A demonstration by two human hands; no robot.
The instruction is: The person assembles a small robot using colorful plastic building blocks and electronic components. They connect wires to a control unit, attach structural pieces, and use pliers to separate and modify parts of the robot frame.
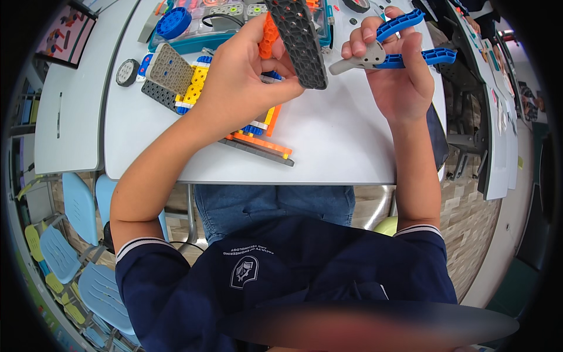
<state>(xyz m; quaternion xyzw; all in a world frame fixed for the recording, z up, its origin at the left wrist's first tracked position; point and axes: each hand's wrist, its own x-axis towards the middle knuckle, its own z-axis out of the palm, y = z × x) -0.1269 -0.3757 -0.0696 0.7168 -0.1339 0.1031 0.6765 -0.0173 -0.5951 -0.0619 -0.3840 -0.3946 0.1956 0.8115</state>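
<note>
My left hand [237, 79] is closed round a black perforated building plate [299, 44] with an orange piece [269, 36] against it, held up over the table. In my right hand [402, 82] rests a pair of grey-nosed pliers [375, 56] with blue handles spread apart; their nose points toward the black plate but stays apart from it. Under my left forearm lies a built model [196, 82] of yellow, blue, orange and grey pieces, partly hidden. Its long orange and dark grey beams [261, 146] reach toward the table's near edge.
Behind my left hand stands a teal-edged parts box [234, 41] with pieces in it. A blue wheel [173, 23] sits at its left. The white table [346, 146] ends in front of my lap. A screen [65, 32] is at the far left, and blue chairs [79, 208] stand below.
</note>
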